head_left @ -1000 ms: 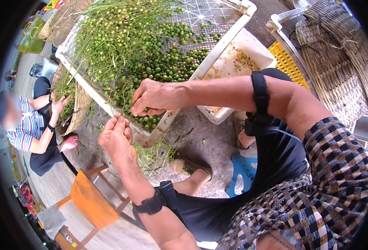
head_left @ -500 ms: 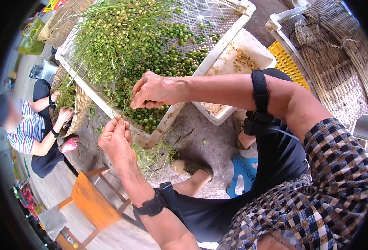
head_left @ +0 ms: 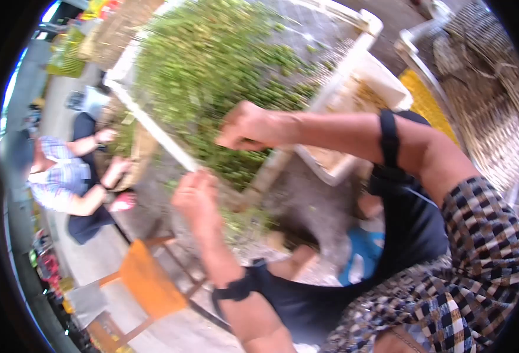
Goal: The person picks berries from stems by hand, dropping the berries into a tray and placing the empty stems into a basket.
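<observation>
Motion blur smears the picture, and any markings are too blurred to read. From the middle of the view, a white plastic crate (head_left: 153, 129) with a smooth rim and a slotted floor spreads between 10 and 1 o'clock. In it lie thin green stems with berries (head_left: 195, 65), tangled and wispy, and loose green berries (head_left: 295, 91), small and round, lie beside them toward 12 and 1 o'clock.

The right hand (head_left: 250, 126) is over the crate's near corner, above the berries, with its fingers curled in and narrow; whether it holds anything, I cannot tell. The left hand (head_left: 196, 194), at 8 o'clock, is at the near rim with its fingertips bunched close together; blur hides anything between them, and I cannot tell if it touches the rim. Each arm wears a black strap, and the checked shirt (head_left: 483, 247) is at 4 o'clock.

At 2 o'clock are a smooth white tub (head_left: 389, 82) with tan bits inside, a yellow crate (head_left: 427, 106) and rough woven baskets (head_left: 477, 100). A blue stool (head_left: 362, 253) stands at 4 o'clock, and an orange chair (head_left: 147, 282) between 7 and 8. At 9 o'clock a person (head_left: 62, 176) in a striped shirt sits with both hands at a woven basket (head_left: 145, 153) holding greenery
</observation>
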`<action>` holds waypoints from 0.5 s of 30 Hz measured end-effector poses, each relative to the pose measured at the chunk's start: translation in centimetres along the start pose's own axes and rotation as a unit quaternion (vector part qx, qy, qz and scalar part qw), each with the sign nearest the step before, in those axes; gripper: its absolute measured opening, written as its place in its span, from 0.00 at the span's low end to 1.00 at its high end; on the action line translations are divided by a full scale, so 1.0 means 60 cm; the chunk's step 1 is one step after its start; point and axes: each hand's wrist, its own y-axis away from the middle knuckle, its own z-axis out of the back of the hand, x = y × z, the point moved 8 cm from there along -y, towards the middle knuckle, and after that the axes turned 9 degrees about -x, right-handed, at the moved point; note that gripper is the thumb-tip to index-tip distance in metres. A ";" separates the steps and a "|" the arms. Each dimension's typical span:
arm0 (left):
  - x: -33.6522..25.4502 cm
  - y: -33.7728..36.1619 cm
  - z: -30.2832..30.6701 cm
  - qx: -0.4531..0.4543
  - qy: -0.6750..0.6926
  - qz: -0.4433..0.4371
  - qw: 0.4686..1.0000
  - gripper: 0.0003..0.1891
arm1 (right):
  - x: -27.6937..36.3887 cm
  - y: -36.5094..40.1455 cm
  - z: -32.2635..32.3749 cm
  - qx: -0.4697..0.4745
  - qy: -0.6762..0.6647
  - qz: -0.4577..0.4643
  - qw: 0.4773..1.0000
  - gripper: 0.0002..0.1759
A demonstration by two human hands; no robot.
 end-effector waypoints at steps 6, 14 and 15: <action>-0.030 0.007 0.000 -0.037 0.007 0.033 0.999 0.04 | -0.055 0.038 -0.010 -0.040 -0.334 -0.644 0.687 0.13; -0.056 0.026 -0.018 0.006 -0.020 -0.023 1.000 0.03 | -0.064 0.070 -0.023 -0.036 -0.331 -0.675 0.659 0.17; -0.065 0.024 -0.020 0.010 -0.041 -0.058 0.997 0.04 | -0.067 0.067 -0.019 -0.026 -0.316 -0.675 0.667 0.16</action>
